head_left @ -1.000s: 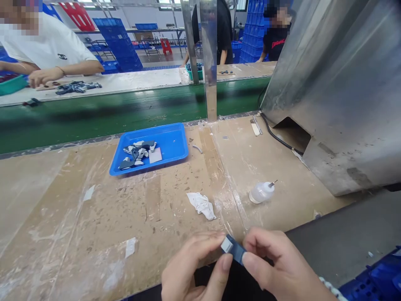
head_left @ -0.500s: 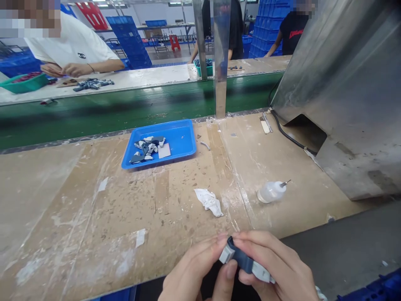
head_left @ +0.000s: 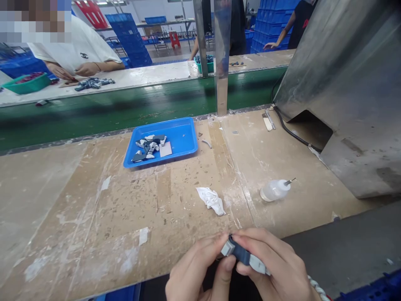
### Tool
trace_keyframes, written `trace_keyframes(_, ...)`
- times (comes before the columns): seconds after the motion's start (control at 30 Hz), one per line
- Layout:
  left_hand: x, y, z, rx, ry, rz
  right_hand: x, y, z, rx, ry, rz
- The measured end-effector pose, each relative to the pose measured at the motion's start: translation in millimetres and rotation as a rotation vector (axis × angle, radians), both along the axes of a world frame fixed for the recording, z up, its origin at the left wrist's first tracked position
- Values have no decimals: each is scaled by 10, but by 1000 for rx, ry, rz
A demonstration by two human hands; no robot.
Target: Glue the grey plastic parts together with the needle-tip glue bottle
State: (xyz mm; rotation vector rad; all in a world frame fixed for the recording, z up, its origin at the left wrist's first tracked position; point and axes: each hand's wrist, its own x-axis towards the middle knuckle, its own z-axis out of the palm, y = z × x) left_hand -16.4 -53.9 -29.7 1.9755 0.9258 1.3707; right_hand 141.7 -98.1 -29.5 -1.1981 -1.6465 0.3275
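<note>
Blue-and-grey piece (head_left: 240, 253), held, slanting down rightward

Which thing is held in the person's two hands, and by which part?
A small dark-blue and grey piece: the left hand pinches its end with the grey block, the right hand holds its middle and other grey end.

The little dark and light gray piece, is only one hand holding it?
No, the left hand and the right hand both have fingers on the little piece.
</note>
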Motion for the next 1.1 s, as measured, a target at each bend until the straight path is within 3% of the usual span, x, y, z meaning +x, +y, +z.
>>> trace_keyframes(0.2,-132,200,7,-101,152,-136,-43,129,-37,26,29,-52)
trace_keyframes(0.33,-236,307,-65,-77,285,-74,150,-28,-172,8,-110,-111)
trace_keyframes(0.53,-331,460,-212,28,421,-80,686,-391,-411,-105,-104,-475)
trace_keyframes(0.67,-263,455,-203,47,496,-111,799,-286,-408,-338,-36,-620)
trace_keyframes(0.87,-187,312,-132,2,525,-36,694,161,-274,-546,256,-535)
trace_keyframes(1.1,-159,248,-306,144,454,154,661,289,-293,-601,360,-508)
